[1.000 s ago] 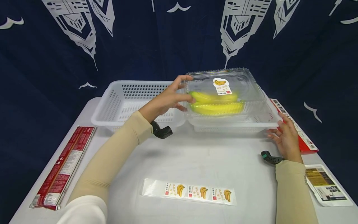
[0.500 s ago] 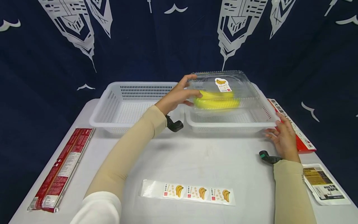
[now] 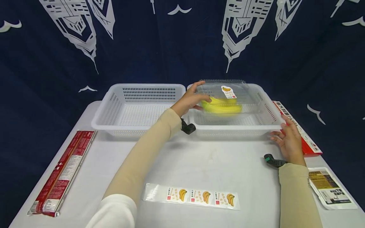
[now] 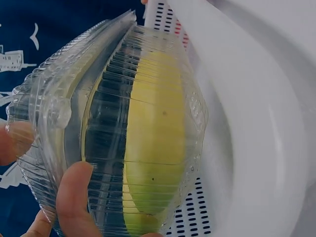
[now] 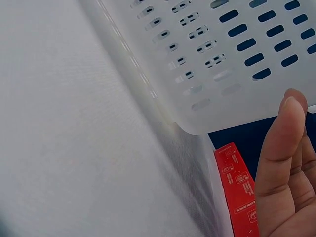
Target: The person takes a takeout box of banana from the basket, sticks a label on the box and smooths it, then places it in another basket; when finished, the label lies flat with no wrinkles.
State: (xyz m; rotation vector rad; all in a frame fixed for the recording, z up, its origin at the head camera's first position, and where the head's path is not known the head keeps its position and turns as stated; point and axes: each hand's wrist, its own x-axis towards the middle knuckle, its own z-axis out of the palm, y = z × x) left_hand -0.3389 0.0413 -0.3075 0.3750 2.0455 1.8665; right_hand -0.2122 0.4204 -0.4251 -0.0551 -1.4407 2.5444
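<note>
My left hand (image 3: 189,99) grips the left end of a clear plastic clamshell box (image 3: 251,100), fingers at the lid and thumb on the side. Yellow-green bananas (image 3: 222,108) lie inside, and a banana sticker (image 3: 228,92) is on the lid. The box is over the right white basket (image 3: 231,127), low within its rim. In the left wrist view, the thumb (image 4: 75,202) presses the ribbed plastic and the box (image 4: 106,123) fills the middle. At that basket's front right corner, my right hand (image 3: 291,144) touches the rim with loosely extended fingers (image 5: 284,143).
A second white basket (image 3: 139,127) stands at the left, side by side with the first. A strip of banana stickers (image 3: 191,196) lies at the front. Red packets (image 3: 64,172) are on the left; a red box (image 3: 312,147) and a pouch (image 3: 330,188) are on the right.
My left hand has moved the box of bananas to the right and down into the right basket's outline. The right hand has stayed at the basket corner.
</note>
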